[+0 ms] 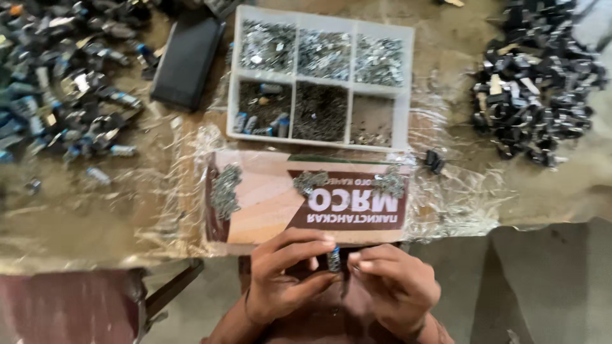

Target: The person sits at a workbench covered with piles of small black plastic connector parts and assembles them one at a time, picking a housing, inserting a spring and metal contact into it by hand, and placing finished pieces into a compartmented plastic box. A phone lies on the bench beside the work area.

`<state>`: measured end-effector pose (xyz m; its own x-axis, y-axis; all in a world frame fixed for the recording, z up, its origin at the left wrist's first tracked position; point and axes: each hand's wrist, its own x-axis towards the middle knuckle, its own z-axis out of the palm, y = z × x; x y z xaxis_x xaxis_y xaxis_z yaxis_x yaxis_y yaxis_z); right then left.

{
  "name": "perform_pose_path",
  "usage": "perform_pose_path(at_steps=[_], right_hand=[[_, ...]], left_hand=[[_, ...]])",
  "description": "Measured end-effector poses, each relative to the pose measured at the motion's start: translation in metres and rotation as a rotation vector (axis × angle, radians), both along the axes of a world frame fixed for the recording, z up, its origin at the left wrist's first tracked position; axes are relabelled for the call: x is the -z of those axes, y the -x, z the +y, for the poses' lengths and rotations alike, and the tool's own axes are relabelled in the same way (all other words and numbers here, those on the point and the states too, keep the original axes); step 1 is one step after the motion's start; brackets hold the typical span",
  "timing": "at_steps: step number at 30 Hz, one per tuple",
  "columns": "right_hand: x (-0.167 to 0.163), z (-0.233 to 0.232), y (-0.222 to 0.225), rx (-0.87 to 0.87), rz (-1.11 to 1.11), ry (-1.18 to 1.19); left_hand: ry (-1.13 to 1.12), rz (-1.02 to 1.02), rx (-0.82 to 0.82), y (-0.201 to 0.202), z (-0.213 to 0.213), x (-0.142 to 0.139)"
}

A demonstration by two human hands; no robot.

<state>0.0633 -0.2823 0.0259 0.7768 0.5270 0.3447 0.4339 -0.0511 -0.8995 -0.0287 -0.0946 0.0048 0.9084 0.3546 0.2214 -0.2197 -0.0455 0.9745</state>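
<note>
My left hand point(284, 274) pinches a small metal part with a blue end point(333, 258) between thumb and fingers, just below the table's front edge. My right hand point(392, 280) is right beside it, fingertips touching the part's other side. In front of my hands lies a printed cardboard sheet point(268, 200) with three little heaps of small metal pieces point(224, 191) on it. Behind the cardboard stands a white six-compartment tray point(403, 95) filled with small metal parts.
A large pile of blue-ended metal parts point(57, 76) covers the table's left. A pile of black parts point(542, 83) lies at the right. A black case point(188, 60) sits left of the tray. Clear plastic film point(459, 204) covers the tabletop.
</note>
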Motion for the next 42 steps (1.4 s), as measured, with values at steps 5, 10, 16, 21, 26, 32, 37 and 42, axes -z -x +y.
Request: perform_pose_path(at_steps=[5,10,16,21,26,32,37,42], right_hand=[[-0.015,0.006,-0.006,-0.13,0.158,0.001],[-0.013,0.008,-0.01,-0.132,0.157,0.06],[-0.006,0.006,-0.011,-0.073,0.125,0.236],[0.007,0.002,-0.018,-0.186,0.877,-0.038],[0.014,0.021,-0.018,-0.259,0.968,-0.026],[-0.005,0.072,-0.005,-0.185,-0.443,0.524],[-0.01,0.107,-0.002,-0.32,-0.504,0.537],[0.001,0.125,0.0,-0.368,-0.603,0.542]], left_hand=[[-0.014,0.021,0.006,0.001,-0.002,-0.006],[-0.005,0.024,-0.015,0.002,-0.007,-0.007],[-0.272,-0.023,-0.07,-0.002,-0.002,-0.009],[-0.27,-0.048,-0.057,-0.004,0.0,-0.005],[-0.051,0.001,-0.086,0.009,0.007,0.004],[-0.012,-0.011,-0.403,0.047,0.041,0.006],[-0.081,0.022,-0.604,0.08,0.06,-0.004],[-0.089,0.002,-0.626,0.082,0.057,-0.004]])
